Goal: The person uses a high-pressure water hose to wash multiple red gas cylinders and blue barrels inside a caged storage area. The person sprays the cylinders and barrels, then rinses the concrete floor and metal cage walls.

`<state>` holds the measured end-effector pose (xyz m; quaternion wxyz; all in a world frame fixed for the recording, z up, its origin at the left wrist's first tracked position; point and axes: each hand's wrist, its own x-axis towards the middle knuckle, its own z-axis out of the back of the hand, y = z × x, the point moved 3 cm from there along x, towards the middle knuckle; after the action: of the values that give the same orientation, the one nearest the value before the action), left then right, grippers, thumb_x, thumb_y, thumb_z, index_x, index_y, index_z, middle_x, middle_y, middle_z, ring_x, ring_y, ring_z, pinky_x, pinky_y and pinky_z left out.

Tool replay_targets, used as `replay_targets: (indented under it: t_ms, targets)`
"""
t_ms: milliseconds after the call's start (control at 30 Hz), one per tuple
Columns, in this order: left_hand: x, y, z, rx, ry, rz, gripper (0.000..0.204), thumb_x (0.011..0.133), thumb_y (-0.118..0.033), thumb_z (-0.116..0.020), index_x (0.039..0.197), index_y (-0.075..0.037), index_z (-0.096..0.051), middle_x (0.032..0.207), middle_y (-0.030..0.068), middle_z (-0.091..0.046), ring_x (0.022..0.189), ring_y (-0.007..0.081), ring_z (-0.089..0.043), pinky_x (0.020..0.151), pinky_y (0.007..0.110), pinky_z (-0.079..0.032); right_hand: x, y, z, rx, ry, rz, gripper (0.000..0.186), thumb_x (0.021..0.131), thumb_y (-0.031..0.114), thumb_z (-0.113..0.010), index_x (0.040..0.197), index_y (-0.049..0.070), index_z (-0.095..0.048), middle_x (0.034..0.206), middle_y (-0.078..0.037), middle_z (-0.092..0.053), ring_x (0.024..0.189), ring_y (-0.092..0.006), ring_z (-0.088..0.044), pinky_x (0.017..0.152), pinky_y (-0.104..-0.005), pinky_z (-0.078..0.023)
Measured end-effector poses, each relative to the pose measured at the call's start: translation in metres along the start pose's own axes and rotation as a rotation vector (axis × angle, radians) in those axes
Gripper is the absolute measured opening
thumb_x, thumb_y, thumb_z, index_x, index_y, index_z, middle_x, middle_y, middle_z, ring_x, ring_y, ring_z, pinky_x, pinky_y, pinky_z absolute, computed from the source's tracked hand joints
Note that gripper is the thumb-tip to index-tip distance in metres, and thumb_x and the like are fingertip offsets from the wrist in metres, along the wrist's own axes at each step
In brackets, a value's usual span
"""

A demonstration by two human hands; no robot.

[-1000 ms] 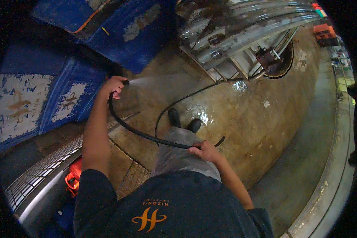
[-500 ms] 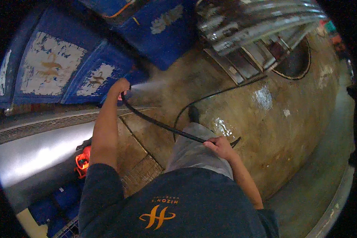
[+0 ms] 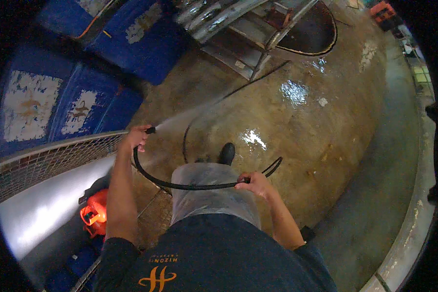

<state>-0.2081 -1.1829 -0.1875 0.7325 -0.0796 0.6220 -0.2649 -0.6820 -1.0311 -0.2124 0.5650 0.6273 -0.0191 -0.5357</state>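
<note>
left hand [image 3: 138, 138]: fingers clamped around black hose nozzle [image 3: 151, 130]
right hand [image 3: 255, 184]: fingers clamped on black hose [image 3: 194, 187]
water spray [image 3: 174, 119]: toward far right, above wet floor [image 3: 297, 136]

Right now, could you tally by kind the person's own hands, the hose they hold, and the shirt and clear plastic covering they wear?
Left hand and right hand: 2
Held black hose: 1
Dark shirt: 1
Clear plastic covering: 1
Total: 5
</note>
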Motion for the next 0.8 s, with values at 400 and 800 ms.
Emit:
replay_targets:
  t_ms: [400,800]
  targets:
    - [-0.047,0.1,0.012,-0.13,-0.064,-0.122,0.06,0.08,-0.001,-0.052,0.139,-0.013,-0.051,0.058,-0.0013,-0.043,0.043,0.0132,-0.04,0.045,0.037,-0.048,-0.01,-0.003,-0.042,-0.052,0.036,0.051,0.05,0.071,0.045,-0.081,0.101,0.006,-0.07,0.077,-0.008,-0.065,0.074,-0.0209,-0.061,0.069,-0.035,-0.047]
    - [-0.085,0.474,0.201,0.499,-0.389,-0.086,0.012,0.076,-0.016,-0.063,0.084,-0.01,-0.069,0.069,0.008,-0.062,0.051,0.0238,-0.058,0.049,0.041,-0.052,0.026,0.111,-0.143,-0.494,0.259,0.335,0.058,0.082,0.065,-0.06,0.096,0.01,-0.072,0.089,-0.018,-0.069,0.089,-0.0361,-0.066,0.08,-0.0457,-0.051]
